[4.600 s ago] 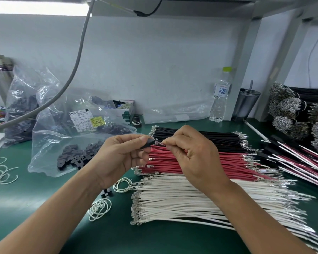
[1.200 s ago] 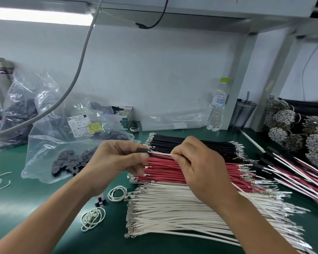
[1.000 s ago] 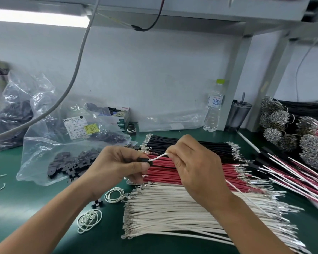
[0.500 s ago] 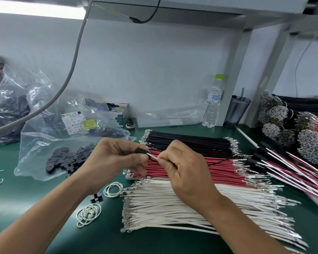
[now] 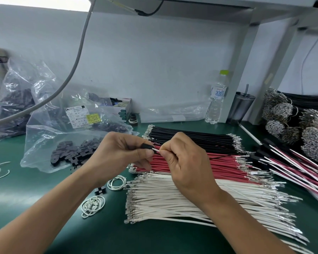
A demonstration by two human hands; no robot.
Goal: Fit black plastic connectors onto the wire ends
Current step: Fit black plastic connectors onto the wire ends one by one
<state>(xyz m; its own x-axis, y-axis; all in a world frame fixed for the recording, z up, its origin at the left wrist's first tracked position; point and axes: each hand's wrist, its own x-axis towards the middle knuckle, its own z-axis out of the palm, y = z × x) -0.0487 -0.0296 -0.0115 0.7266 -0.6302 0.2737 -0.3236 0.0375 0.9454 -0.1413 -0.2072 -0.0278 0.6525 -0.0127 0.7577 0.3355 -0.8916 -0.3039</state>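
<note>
Now the left hand (image 5: 121, 154) pinches a black connector (image 5: 146, 146), and the right hand (image 5: 184, 162) pinches a white wire (image 5: 156, 149) just beside it. Best to keep the wire straight in line with the connector and push until seated.
</note>
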